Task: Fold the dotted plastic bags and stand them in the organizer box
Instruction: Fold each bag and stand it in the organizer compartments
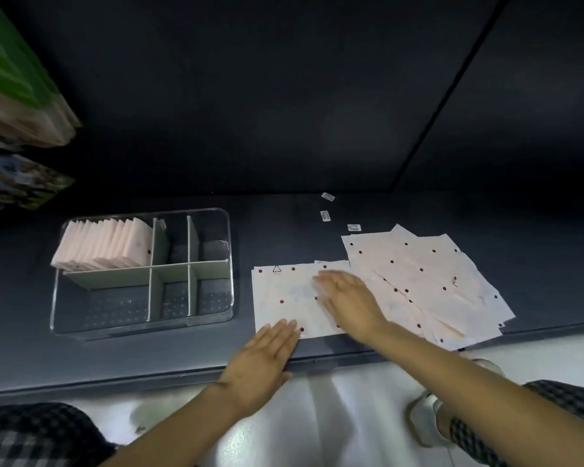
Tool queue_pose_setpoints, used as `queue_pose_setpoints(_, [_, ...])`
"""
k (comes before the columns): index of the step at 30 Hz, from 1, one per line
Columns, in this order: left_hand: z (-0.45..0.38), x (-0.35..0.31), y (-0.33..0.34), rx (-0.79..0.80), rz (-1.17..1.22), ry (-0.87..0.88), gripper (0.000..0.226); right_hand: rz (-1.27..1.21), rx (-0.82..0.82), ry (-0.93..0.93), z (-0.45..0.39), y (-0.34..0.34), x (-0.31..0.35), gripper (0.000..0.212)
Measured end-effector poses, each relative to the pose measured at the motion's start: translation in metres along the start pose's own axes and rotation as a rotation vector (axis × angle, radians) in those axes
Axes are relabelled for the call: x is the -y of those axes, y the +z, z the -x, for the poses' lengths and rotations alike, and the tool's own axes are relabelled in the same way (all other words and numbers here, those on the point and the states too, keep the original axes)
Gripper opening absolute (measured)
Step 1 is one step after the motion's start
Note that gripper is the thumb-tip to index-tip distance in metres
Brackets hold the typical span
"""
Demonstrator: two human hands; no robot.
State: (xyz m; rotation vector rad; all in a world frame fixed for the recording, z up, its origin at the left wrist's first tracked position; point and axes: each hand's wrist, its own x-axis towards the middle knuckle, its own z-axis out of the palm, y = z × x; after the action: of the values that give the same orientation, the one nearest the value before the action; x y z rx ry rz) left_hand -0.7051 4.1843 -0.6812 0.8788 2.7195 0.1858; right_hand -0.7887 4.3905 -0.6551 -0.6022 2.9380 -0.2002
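Both sets of fingers lie straight and flat, gripping nothing: the left hand [265, 357] presses its fingertips on the near edge of a single dotted bag [289, 299] spread on the dark shelf [115, 362], while the right hand [349, 303], blurred as if sweeping, lies palm-down over the bag's right side. The step in hand looks like smoothing the bag flat before the first fold. Just to the right, touching or overlapping it, sits a loose pile of unfolded bags [429, 281], fanned untidily toward the shelf's front edge. To the left, a little apart, stands the clear organizer box [142, 326] with white dividers; its far-left compartment holds a row of folded bags [105, 246] standing on edge, and the other compartments look unfilled. The thin plastic is slippery, so a sweeping palm could drag the bag askew or trap a crease, giving a crooked fold. The right forearm passes low over the pile and could nudge sheets off the front edge. Three small labels [326, 215] lie farther back.
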Motion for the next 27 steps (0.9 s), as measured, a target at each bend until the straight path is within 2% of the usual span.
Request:
queue_pose_setpoints(3, [0.000, -0.004, 0.008, 0.049, -0.104, -0.015, 0.072, 0.052, -0.098, -0.213, 0.043, 0.027, 0.018, 0.050])
queue_pose_setpoints(7, [0.002, -0.012, 0.015, 0.049, -0.145, -0.058, 0.076, 0.164, -0.046, -0.267, 0.074, 0.052, 0.024, 0.060])
queue_pose_setpoints(10, [0.007, -0.016, 0.021, 0.082, -0.133, -0.107, 0.076, 0.257, 0.013, -0.260, 0.080, 0.058, 0.020, 0.062])
queue_pose_setpoints(13, [0.013, -0.016, 0.022, 0.005, -0.121, -0.097, 0.082, 0.288, 0.067, -0.225, 0.083, 0.057, 0.015, 0.062])
queue_pose_setpoints(17, [0.022, -0.017, 0.011, 0.036, -0.086, -0.116, 0.086, 0.289, 0.116, -0.158, 0.092, 0.049, 0.003, 0.063])
queue_pose_setpoints(19, [0.027, -0.005, 0.016, 0.059, -0.103, -0.134, 0.080, 0.292, 0.141, -0.121, 0.098, 0.045, -0.009, 0.063])
queue_pose_setpoints(20, [0.031, 0.000, 0.016, 0.001, -0.111, -0.114, 0.076, 0.291, 0.139, -0.109, 0.102, 0.043, -0.016, 0.064])
queue_pose_setpoints(23, [0.040, 0.010, 0.010, 0.067, -0.097, -0.104, 0.071, 0.303, 0.134, -0.042, 0.110, 0.032, -0.028, 0.061])
queue_pose_setpoints(26, [0.046, 0.016, 0.006, 0.002, -0.114, -0.130, 0.077, 0.245, 0.116, 0.000, 0.111, 0.031, -0.037, 0.052])
queue_pose_setpoints(27, [0.044, 0.017, 0.005, 0.030, -0.106, -0.143, 0.083, 0.201, 0.099, 0.020, 0.109, 0.033, -0.038, 0.050])
